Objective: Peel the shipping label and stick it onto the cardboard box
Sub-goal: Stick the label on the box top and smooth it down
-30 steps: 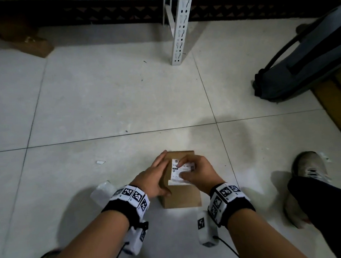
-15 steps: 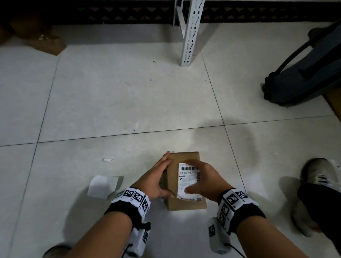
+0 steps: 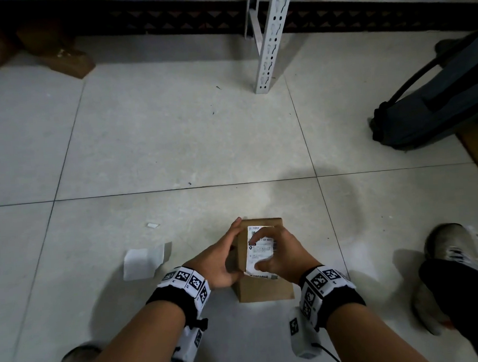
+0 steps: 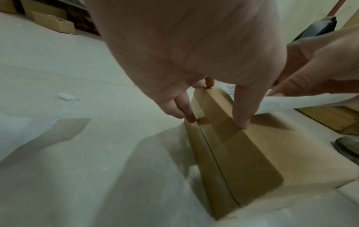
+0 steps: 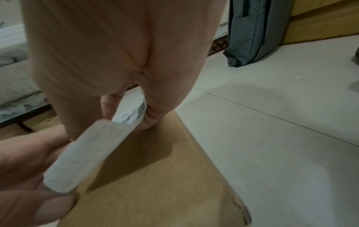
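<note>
A small brown cardboard box (image 3: 267, 289) lies on the tiled floor. My left hand (image 3: 231, 251) grips its left side, fingers along the side wall (image 4: 186, 113) and thumb (image 4: 240, 116) on the top face. The white shipping label (image 3: 261, 248) lies lengthwise over the box top. My right hand (image 3: 276, 255) holds it, curled fingers pressing the far end down and the thumb (image 3: 261, 266) at the near end. That near end (image 5: 87, 155) stands lifted off the cardboard (image 5: 155, 176), its pale underside showing.
The peeled white backing sheet (image 3: 143, 260) and a small paper scrap (image 3: 152, 225) lie on the floor to the left. A white shelf post (image 3: 268, 39) stands behind, a grey bag (image 3: 435, 107) at the right, brown boxes (image 3: 65, 62) far left, my shoe (image 3: 449, 246) near right.
The label, held short at the far part of the box a second ago, now stretches along the whole top. My right fingers shifted to its far end. The left hand stayed put.
</note>
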